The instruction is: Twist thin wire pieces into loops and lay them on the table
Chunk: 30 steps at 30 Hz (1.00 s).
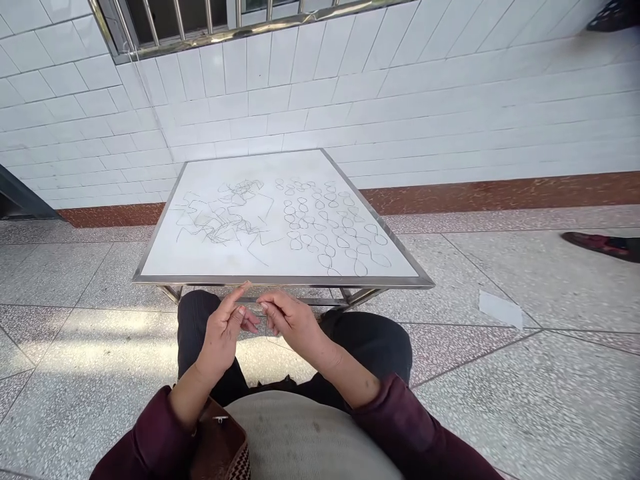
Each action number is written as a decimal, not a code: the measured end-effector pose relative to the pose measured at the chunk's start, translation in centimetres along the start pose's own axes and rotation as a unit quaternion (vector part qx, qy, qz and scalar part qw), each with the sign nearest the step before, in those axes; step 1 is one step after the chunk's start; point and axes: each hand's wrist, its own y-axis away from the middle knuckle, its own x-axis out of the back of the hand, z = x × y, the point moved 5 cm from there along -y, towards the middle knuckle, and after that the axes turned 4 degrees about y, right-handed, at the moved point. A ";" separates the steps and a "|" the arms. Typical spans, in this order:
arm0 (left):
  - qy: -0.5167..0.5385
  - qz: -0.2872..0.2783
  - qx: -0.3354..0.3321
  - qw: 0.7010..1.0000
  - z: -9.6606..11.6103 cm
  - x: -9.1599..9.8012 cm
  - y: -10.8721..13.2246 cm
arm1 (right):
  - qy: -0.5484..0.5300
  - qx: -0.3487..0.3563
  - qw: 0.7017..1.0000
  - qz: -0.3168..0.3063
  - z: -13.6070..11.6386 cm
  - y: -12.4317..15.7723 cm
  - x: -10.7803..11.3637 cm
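Observation:
My right hand (290, 320) is closed in a pinch, thumb against index finger, just in front of the table's near edge. A thin wire (267, 333) comes out of it and curves below the fingers. Close by on its left, my left hand (225, 330) has its index finger stretched out and its other fingers loosely bent; I see nothing in it. Beyond the hands is a low white-topped table (300, 267) with a metal rim. A tangle of bent thin wires (230, 220) lies on its left half. Several wires twisted into figure-eight loops (325, 220) lie in rows on the right.
Behind the table stands a white tiled wall (425, 120) with a barred window (200, 27). My legs (373, 340) are under the near edge. A paper scrap (500, 309) lies on the speckled floor (550, 400). Another person's shoe (603, 247) shows at far right.

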 end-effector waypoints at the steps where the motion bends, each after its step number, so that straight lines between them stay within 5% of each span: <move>1: 0.066 0.013 0.010 0.998 -0.1 -0.3 0.0 | -0.017 -0.010 1.000 0.012 0.0 0.0 -0.1; 4: 0.212 0.024 0.025 0.977 0.3 -1.0 0.0 | -0.070 -0.038 0.996 0.033 0.0 0.0 -0.3; 8: 0.286 -0.063 0.050 0.955 1.4 -1.1 0.1 | -0.108 -0.054 0.992 0.033 -0.4 -0.1 0.1; 20: 0.147 -0.284 0.075 0.945 2.4 1.7 -0.1 | -0.084 0.022 0.995 -0.051 -1.4 -0.5 0.9; 30: 0.152 -0.213 0.091 0.961 1.1 1.5 -0.2 | -0.019 0.055 0.996 -0.072 -2.4 -0.5 1.0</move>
